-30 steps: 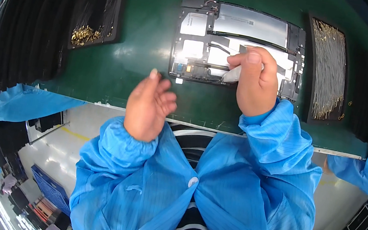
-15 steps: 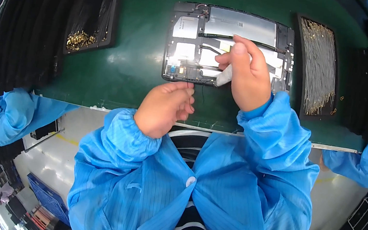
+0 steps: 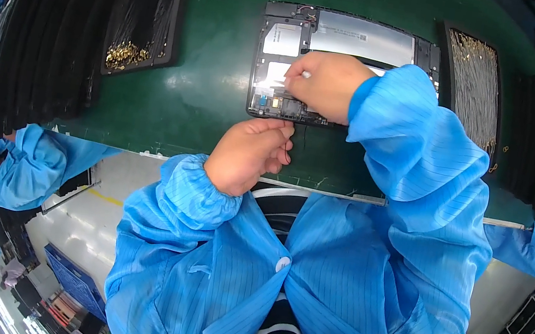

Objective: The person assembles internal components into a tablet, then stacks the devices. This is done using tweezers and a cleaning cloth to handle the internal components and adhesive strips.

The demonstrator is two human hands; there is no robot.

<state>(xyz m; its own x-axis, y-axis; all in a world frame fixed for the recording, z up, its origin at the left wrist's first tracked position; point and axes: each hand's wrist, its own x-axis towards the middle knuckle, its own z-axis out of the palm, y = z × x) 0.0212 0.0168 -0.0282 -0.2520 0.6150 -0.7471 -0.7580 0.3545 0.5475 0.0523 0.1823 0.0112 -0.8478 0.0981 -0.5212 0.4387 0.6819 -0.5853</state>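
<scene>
Right hand [image 3: 325, 84] pinched shut on a small white sliver at its fingertips, pressed onto the opened tablet chassis of dark frame and silver-grey plates [image 3: 347, 38]; left hand [image 3: 248, 153] curled closed just below the chassis's near edge, thin dark strand at its fingers, content otherwise unclear. Since a second ago the left hand has come up from the bench edge to the chassis and the right has shifted leftward across it, so work looks concentrated at the lower-left corner. Outward: green mat [image 3: 209, 92], black trays of gold-tipped parts left [image 3: 149, 3] and right [image 3: 473, 74].

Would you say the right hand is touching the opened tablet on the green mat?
Touching. The head view shows the right hand resting on the opened tablet, its fingertips pressed onto the inner parts with no gap visible.
</scene>
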